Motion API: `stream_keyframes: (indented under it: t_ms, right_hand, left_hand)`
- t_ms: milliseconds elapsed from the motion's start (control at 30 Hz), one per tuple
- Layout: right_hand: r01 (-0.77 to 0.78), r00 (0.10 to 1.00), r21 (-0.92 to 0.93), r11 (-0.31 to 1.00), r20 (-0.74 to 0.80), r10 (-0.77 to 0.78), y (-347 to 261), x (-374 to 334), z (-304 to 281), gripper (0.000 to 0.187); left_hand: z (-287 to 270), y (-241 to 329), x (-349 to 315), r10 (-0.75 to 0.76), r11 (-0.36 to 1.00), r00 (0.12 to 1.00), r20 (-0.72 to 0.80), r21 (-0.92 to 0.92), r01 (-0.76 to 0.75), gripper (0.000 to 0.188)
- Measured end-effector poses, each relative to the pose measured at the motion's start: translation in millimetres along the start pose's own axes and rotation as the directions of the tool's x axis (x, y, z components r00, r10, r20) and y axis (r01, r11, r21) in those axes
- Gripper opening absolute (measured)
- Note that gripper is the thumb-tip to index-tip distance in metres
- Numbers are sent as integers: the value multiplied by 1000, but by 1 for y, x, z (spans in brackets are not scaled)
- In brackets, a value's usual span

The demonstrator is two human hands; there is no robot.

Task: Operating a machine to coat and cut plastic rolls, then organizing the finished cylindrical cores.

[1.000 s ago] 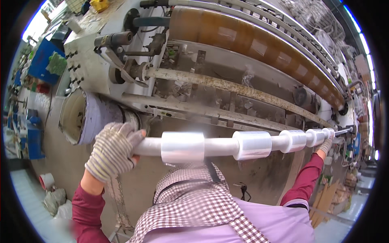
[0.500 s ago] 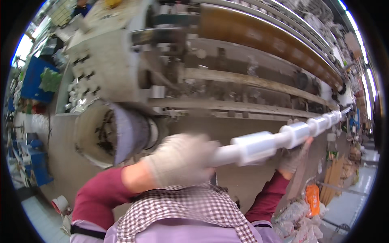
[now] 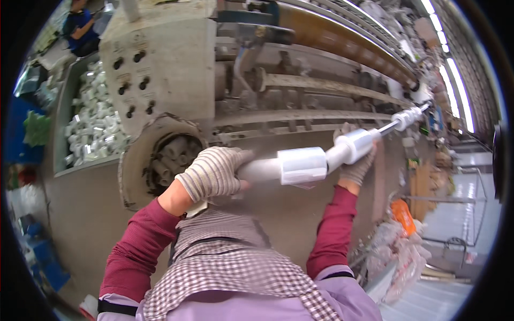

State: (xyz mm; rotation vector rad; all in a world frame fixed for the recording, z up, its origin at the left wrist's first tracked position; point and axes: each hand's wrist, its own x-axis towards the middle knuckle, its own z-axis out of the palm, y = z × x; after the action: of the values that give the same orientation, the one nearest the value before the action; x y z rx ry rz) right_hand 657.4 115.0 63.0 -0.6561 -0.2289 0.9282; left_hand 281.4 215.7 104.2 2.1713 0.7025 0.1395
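My left hand (image 3: 214,171), in a striped knit glove, is closed around the white core end of a clear film roll (image 3: 303,166). The roll lies level in front of my apron. Its other end meets the core of a second film roll (image 3: 357,145), which sits on a thin metal rod (image 3: 389,127). My right hand (image 3: 357,166), also gloved with bare fingertips, wraps around that second roll from below. Farther along the rod, several more film rolls (image 3: 408,116) sit bunched together. Whether the rod reaches inside the left-hand roll is hidden.
A worn bin (image 3: 128,176) holding loose cores stands left of my left hand. Behind it is a box (image 3: 59,134) full of small white rolls. A machine with a brown roller (image 3: 342,40) runs along the far side. Another person (image 3: 80,27) sits far left.
Both hands have moved left in view with the film rolls. A bare stretch of rod now shows between the second roll and those beyond it. The view has shifted, showing more of the box.
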Motion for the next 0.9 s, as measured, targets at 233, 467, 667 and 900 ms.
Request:
stream_keyframes:
  t_ms: [233,467,667,900]
  right_hand:
    - [18,999,161,987,31,-23,48,-36,42,56]
    - [-72,997,292,954,-4,77,131,-123,112,62]
    - [-53,990,-182,982,120,75,244,-129,167,45]
    - [367,882,-477,799,452,-135,233,-142,238,44]
  left_hand:
    - [9,-22,-50,-23,979,1000,-9,-203,20,46]
    - [-21,-41,-186,-191,963,978,-83,-208,170,51]
    - [-19,-68,-285,-671,594,734,103,-518,616,57]
    - [12,-79,-267,-669,249,735,110,-899,361,60]
